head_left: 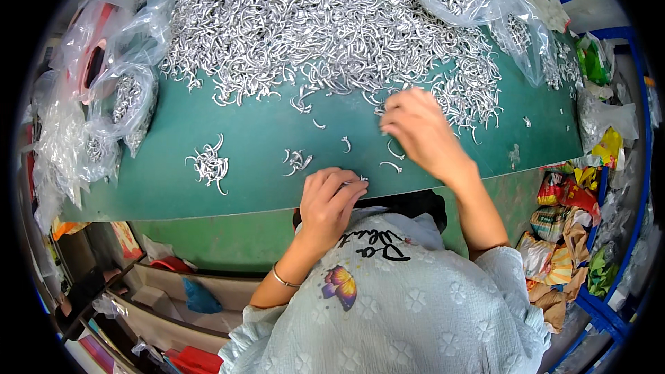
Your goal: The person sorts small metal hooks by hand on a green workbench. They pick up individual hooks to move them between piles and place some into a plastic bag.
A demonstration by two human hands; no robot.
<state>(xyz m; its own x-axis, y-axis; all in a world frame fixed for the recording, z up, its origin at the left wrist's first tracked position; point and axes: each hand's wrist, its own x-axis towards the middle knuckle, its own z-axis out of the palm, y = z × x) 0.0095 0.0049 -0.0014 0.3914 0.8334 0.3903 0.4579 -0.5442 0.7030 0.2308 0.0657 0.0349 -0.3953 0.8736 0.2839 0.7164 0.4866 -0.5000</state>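
A large heap of small curved silvery metal pieces (312,21) covers the far part of the green tabletop (263,131). My left hand (327,197) rests at the table's near edge, its fingers closed on a small curved metal piece, only the tip of which shows by the fingertips. At the heap's near edge is my right hand (419,131), slightly blurred, fingers curled together; what they hold, if anything, is hidden. Single loose pieces lie between the hands and the heap. Left of my left hand are a small cluster (298,161) and a bigger cluster (210,165) of the same pieces.
Clear plastic bags (104,97) holding metal pieces crowd the table's left side. Another clear bag (478,0) lies over the heap at the far right. Beside the table on the right, colourful packets (568,194) sit by a blue frame (609,305). A drawer-like tray (166,298) is at lower left.
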